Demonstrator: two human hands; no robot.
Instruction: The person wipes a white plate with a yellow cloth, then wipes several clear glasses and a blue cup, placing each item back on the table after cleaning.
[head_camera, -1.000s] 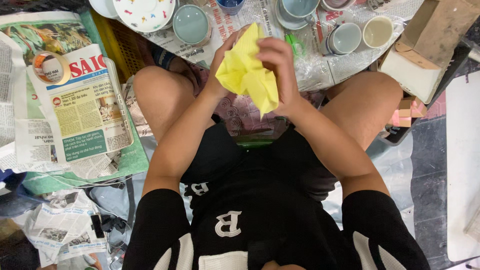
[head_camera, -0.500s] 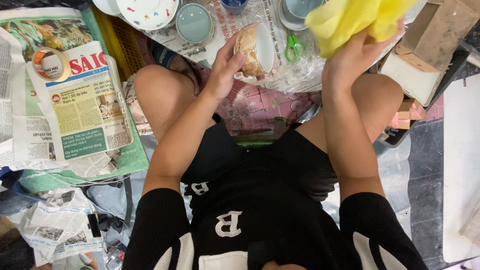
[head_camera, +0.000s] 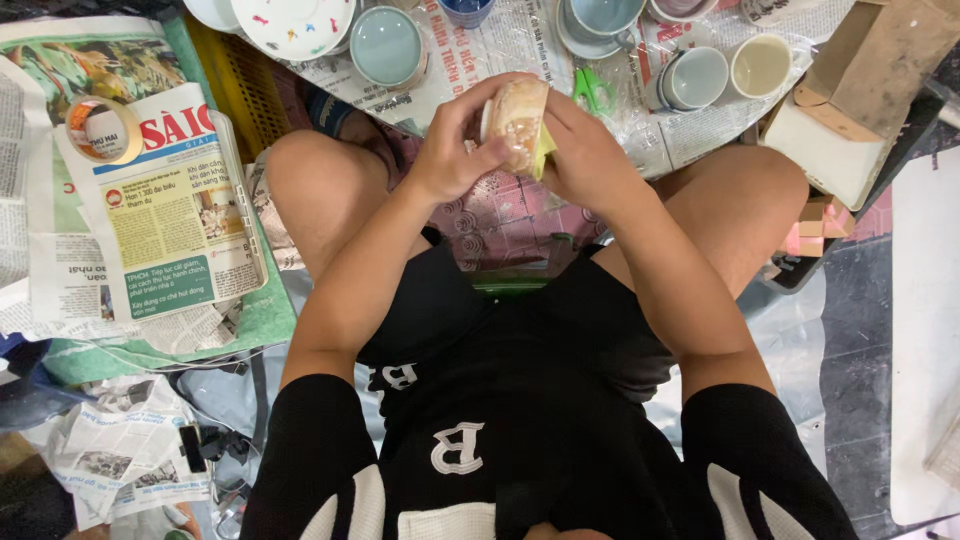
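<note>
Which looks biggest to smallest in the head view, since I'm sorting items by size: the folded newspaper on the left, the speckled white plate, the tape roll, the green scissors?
1. Folded newspaper
2. Speckled white plate, partly cut off by the frame
3. Tape roll
4. Green scissors

The tape roll and scissors look close; unsure.

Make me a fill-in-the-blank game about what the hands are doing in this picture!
1. The left hand and the right hand hold a speckled ceramic piece ______ them.
2. A ______ cloth peeks out under the right hand.
3. The roll of tape lies on a ______.
4. The green scissors lie beside a pale ______ cup.

Missing words: between; yellow; newspaper; blue
</note>
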